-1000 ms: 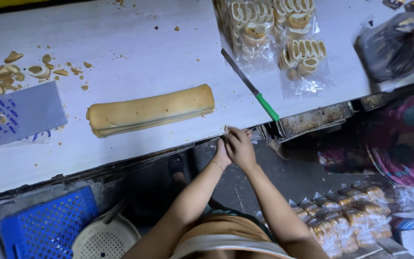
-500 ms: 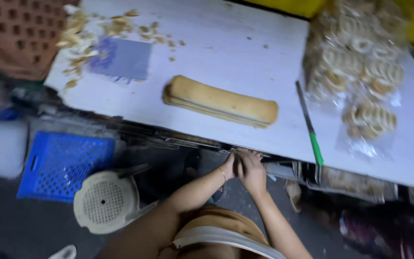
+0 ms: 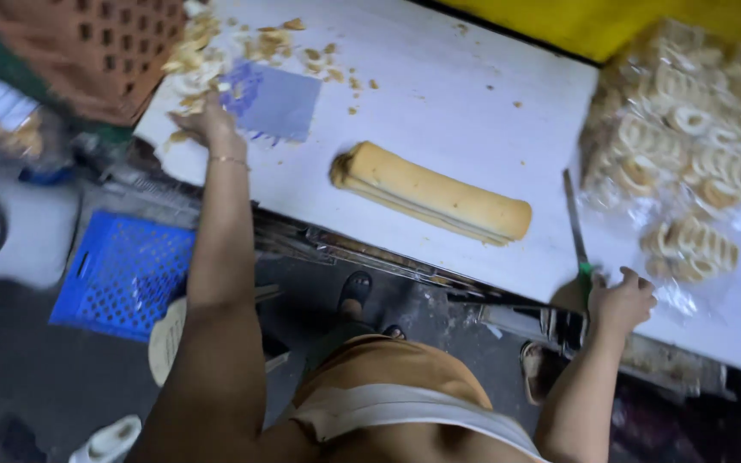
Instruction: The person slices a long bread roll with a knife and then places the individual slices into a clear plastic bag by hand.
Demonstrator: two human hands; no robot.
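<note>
While the left hand (image 3: pixel 203 120) rests spread among the crumbs (image 3: pixel 190 60) beside the purple scraper (image 3: pixel 272 103), the right hand (image 3: pixel 619 300) curls shut on the green knife handle (image 3: pixel 586 273) at the bench (image 3: pixel 473 111) edge — best held firm, blade flat; the long dough roll (image 3: pixel 430 193) lies mid-bench; bagged ring pastries (image 3: pixel 679 163) right, a blue crate (image 3: pixel 122 274) on the dim floor

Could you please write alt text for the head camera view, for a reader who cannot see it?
Seen from above, a person reaches the left hand to crumbs beside a grey-blue scraper on a white table, while the right hand grips a green-handled knife. A long folded cake roll lies between; bagged ring pastries sit right.
</note>
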